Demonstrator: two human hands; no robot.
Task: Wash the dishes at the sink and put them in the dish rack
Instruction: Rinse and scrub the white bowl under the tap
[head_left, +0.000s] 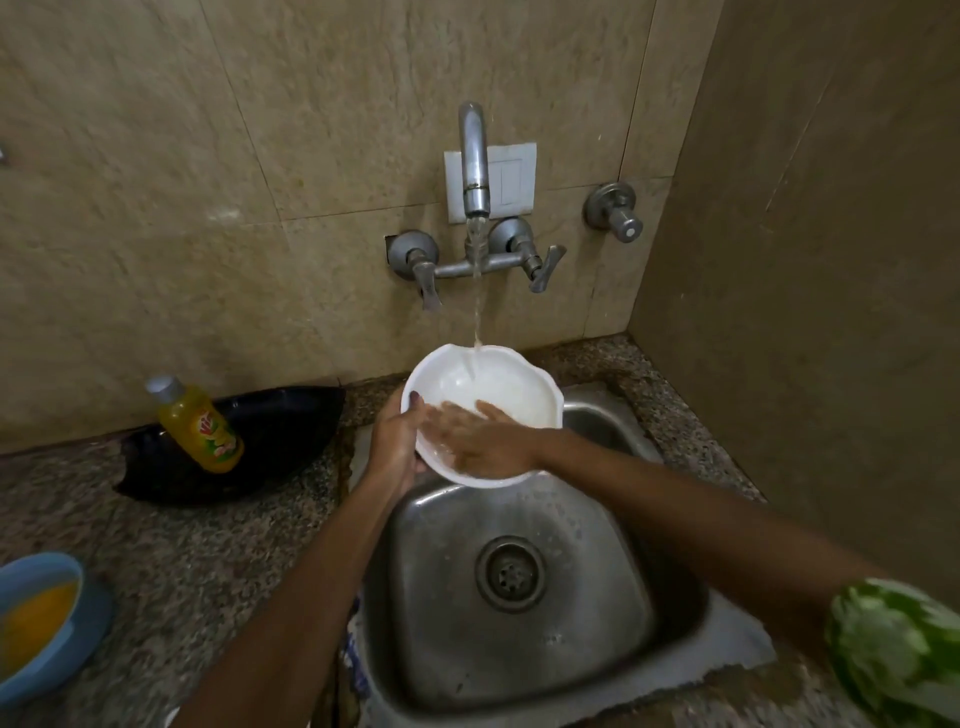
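Dim, warm, even light; soft shadows only. Faint sheen on the tap (474, 156) and steel sink (519, 623). Wide-angle bending at edges. Right hand (480, 441) motion-blurred; lower corners smeared, soft.

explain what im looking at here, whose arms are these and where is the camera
There is one picture, from a camera worn on a person's head, looking down at their own bare arms over a steel sink. The left hand grips the rim of a white bowl under the running tap. The right hand lies flat inside the bowl, fingers straight. On the stone counter to the left are a yellow bottle, a black dish and a blue bowl.
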